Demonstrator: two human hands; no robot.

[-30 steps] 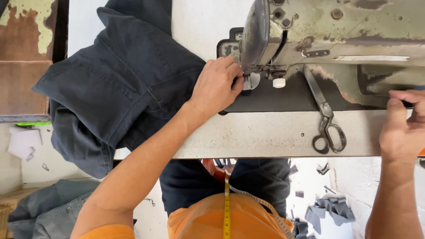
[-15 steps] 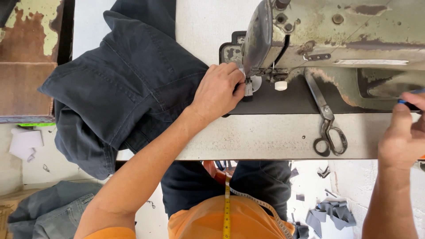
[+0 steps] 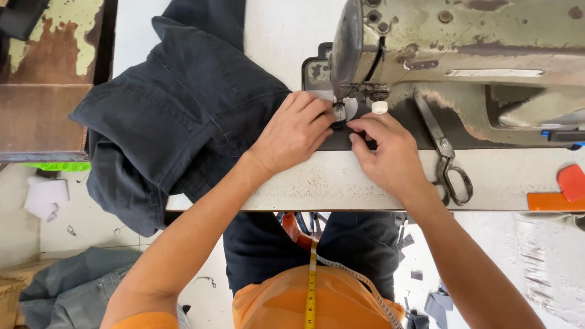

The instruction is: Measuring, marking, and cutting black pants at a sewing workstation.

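The right hand (image 3: 390,152) has come in from the far right end of the table and now sits just in front of the sewing machine (image 3: 451,55), close beside the left hand (image 3: 295,131), which has hardly shifted. Both hands meet at the needle area under the machine's head, fingertips pinched down on a small bit of dark cloth there; the piece itself is mostly hidden by the fingers, so its edges cannot be made out. The left hand lies flat with fingers curled onto the cloth, seemingly to pin it steady, while the right hand's thumb and forefinger nip together as if lining something up under the foot. The dark denim garment (image 3: 177,122) is bunched to the left of the machine, spilling over the table edge (image 3: 341,186), likely kept there so its weight stays off the seam. Scissors (image 3: 448,161) lie right of the hands, against the machine's base. A yellow tape measure (image 3: 312,286) hangs from the person's neck below the table
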